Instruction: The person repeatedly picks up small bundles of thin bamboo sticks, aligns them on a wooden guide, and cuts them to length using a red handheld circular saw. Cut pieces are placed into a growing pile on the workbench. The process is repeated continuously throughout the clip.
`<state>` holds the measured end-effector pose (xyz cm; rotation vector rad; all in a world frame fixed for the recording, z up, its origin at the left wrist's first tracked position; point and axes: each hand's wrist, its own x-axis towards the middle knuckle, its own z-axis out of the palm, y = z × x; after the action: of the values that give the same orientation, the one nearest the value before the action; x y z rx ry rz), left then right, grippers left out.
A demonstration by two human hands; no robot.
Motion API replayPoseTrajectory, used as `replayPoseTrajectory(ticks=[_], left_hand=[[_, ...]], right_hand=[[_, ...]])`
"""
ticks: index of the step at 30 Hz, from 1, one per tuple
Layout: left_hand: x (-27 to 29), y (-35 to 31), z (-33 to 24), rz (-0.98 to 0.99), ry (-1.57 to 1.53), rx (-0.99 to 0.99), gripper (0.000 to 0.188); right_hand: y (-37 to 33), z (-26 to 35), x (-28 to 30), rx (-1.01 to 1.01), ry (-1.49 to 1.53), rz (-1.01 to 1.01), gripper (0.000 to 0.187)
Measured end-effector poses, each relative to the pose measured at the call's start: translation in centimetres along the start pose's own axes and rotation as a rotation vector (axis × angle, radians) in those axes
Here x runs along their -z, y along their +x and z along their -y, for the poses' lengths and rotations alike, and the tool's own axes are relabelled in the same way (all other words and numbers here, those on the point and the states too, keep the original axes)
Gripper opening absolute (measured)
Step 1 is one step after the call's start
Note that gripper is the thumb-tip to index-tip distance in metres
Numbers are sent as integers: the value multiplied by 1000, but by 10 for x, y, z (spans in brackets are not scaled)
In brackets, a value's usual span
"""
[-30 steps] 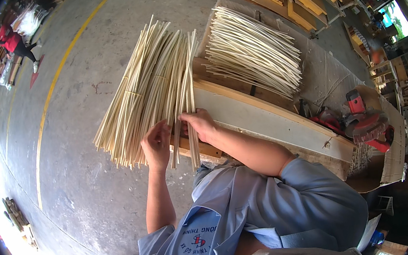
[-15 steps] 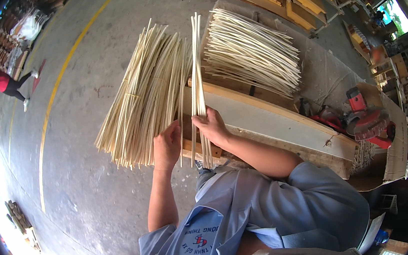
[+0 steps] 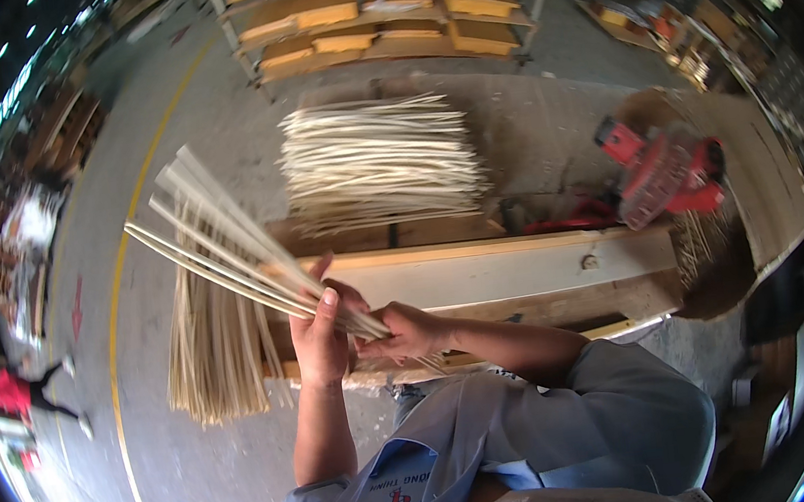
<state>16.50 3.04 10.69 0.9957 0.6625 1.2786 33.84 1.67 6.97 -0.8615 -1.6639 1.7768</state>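
Note:
A small bunch of long, thin, pale sticks point(image 3: 242, 259) slants up and to the left from my hands, smeared by motion. My left hand point(image 3: 322, 331) is closed around it partway along, thumb up. Close to the lower ends, my right hand point(image 3: 402, 333) grips the same bunch, and a few tips stick out beneath it. Behind and below the bunch, a larger pile of sticks point(image 3: 216, 361) hangs over the left end of the bench. Another stack of sticks point(image 3: 377, 163) lies crosswise on the far side of the bench.
A long white board with wooden edges point(image 3: 543, 267) runs across the bench before me. At the right stands a red cutting saw point(image 3: 666, 171), with cardboard point(image 3: 761, 180) beside it. Shelves of orange-yellow boards point(image 3: 385, 10) are at the back. A person in red point(image 3: 10, 393) is far left.
My view has turned to the right. The bunch has tipped from nearly upright to slanting left. My left hand has come off the large pile onto the bunch, and my right hand now grips its lower end.

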Motion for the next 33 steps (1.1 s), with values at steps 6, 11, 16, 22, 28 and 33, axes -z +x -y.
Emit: replayPoseTrajectory(ticks=[6, 11, 16, 22, 28, 33], left_hand=[[-132, -1, 27, 276, 138, 66, 32], [-176, 1, 54, 621, 267, 152, 10], [-183, 10, 72, 823, 371, 100, 4], [-182, 20, 73, 832, 275, 132, 5], [-187, 25, 82, 861, 262, 179, 14], [-181, 13, 118, 738, 149, 173, 20]], right_hand=[[-93, -41, 66, 189, -361, -253, 32], [-160, -40, 86, 13, -309, -442, 29], [-180, -55, 83, 166, -217, -509, 28], [-172, -54, 81, 39, -156, -602, 26], [-158, -79, 81, 208, -243, -693, 32], [-152, -96, 81, 125, -96, -664, 50]])
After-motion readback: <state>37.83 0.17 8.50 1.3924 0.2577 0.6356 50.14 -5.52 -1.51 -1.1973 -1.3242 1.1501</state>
